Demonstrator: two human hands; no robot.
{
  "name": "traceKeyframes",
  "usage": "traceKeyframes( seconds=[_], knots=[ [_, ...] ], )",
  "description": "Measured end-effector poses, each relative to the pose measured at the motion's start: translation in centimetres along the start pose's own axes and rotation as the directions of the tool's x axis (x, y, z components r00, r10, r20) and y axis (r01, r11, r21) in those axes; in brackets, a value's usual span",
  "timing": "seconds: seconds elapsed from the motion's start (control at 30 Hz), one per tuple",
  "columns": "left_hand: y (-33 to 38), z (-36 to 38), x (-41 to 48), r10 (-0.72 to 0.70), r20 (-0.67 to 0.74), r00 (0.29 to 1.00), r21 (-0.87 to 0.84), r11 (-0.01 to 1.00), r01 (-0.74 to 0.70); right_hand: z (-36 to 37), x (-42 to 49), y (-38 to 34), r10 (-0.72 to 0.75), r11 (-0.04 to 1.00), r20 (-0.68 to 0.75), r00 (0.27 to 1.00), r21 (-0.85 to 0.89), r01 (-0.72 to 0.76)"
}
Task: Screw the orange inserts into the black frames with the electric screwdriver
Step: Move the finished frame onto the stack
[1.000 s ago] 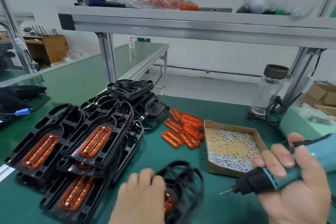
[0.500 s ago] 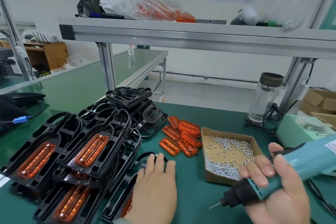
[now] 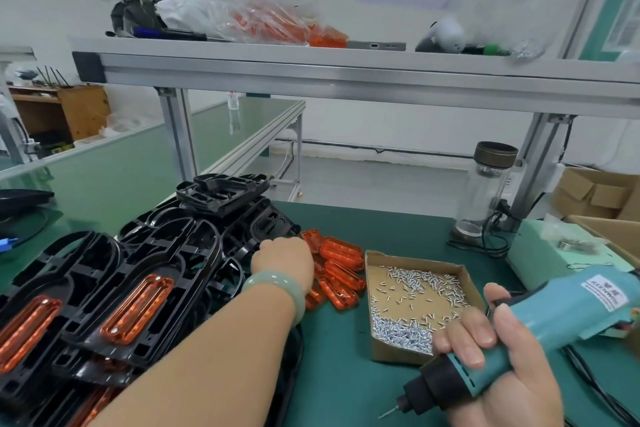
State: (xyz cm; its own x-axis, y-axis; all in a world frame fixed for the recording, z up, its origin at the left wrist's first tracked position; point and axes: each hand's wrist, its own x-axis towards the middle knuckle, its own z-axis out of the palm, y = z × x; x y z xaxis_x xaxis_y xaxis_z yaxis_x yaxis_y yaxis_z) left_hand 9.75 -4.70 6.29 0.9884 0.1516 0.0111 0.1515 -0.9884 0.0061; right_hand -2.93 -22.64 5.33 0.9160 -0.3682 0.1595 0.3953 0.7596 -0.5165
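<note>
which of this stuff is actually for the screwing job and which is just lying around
For the job: black frames, loose orange inserts, box of screws, electric screwdriver in the right hand.
Lying about: glass bottle, plastic bags on the shelf, cardboard boxes.

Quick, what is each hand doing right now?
Left hand: at the orange inserts, grip hidden; cannot tell.
Right hand: grips the electric screwdriver.
</note>
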Motion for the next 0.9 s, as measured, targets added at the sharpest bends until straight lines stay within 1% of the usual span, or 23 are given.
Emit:
traceKeyframes(
  seconds=[0.1,0.17,0.3,0.43,0.47,0.53,0.57,0.63,0.67,0.7,0.73,0.77,0.8,0.83,0.87,0.9],
  knots=[
    [-0.5,1.1,1.4,-0.005,0.038,0.999,0.051,0.999,0.003,0.2,-0.1,0.2,0.013,1.0,-0.035,0.999,0.001,-0.012],
    [-0.8,1.6,1.7,0.01,0.027,1.0,0.059,0.998,-0.012,0.0,-0.1,0.3,0.025,1.0,-0.045,0.999,0.003,-0.025],
    [-1.1,1.1,2.4,0.011,-0.067,0.998,0.042,0.999,-0.009,0.0,0.0,0.1,0.043,0.999,-0.047,0.998,-0.013,-0.044],
    [-0.7,-1.3,2.5,0.028,-0.177,0.984,0.057,0.998,-0.018,-0.1,-0.1,0.1,0.047,0.999,-0.037,0.998,0.002,-0.047],
    [-0.4,-2.2,2.3,0.026,-0.199,0.98,0.042,0.999,-0.018,-0.2,-0.1,0.0,0.048,0.999,-0.035,0.998,-0.002,-0.048],
    [-0.2,-3.9,1.6,-0.002,-0.242,0.97,-0.041,0.999,-0.008,-0.1,-0.1,-0.1,0.049,0.999,-0.031,0.998,-0.002,-0.05],
    [-0.1,-4.7,1.0,-0.014,-0.266,0.964,-0.107,0.994,-0.015,-0.1,-0.1,-0.2,0.052,0.999,-0.027,0.998,-0.004,-0.052],
    [-0.3,-5.8,-0.1,0.005,-0.31,0.951,-0.284,0.954,-0.098,-0.2,-0.2,-0.4,0.055,0.998,-0.018,0.998,-0.008,-0.055],
    [-0.4,-6.3,-0.9,0.031,-0.304,0.952,-0.381,0.912,-0.151,-0.2,-0.2,-0.5,0.057,0.998,-0.013,0.998,-0.01,-0.057],
    [-0.5,-6.4,-1.9,0.049,-0.293,0.955,-0.503,0.841,-0.198,-0.2,-0.2,-0.6,0.06,0.998,-0.006,0.998,-0.009,-0.06],
    [-0.6,-6.5,-3.2,0.051,-0.267,0.962,-0.654,0.724,-0.22,-0.3,-0.2,-0.8,0.06,0.998,0.001,0.998,-0.007,-0.06],
    [-0.6,-6.3,-4.8,0.047,-0.217,0.975,-0.802,0.561,-0.206,-0.2,-0.2,-1.0,0.06,0.998,0.009,0.998,-0.004,-0.06],
    [-0.8,-6.0,-6.5,0.054,-0.149,0.987,-0.908,0.389,-0.158,-0.3,-0.3,-1.2,0.058,0.998,0.019,0.998,0.002,-0.058],
    [-1.0,-5.5,-8.2,0.086,-0.077,0.993,-0.968,0.234,-0.095,-0.3,-0.2,-1.4,0.06,0.998,0.033,0.998,0.011,-0.061],
    [-1.3,-4.7,-9.8,0.136,-0.006,0.991,-0.993,0.115,-0.022,-0.5,-0.2,-1.7,0.06,0.998,0.046,0.997,0.02,-0.061],
    [-1.7,-3.7,-11.2,0.192,0.053,0.98,-0.999,0.023,0.049,-0.5,-0.1,-2.1,0.063,0.998,0.062,0.996,0.026,-0.064]
  ],
)
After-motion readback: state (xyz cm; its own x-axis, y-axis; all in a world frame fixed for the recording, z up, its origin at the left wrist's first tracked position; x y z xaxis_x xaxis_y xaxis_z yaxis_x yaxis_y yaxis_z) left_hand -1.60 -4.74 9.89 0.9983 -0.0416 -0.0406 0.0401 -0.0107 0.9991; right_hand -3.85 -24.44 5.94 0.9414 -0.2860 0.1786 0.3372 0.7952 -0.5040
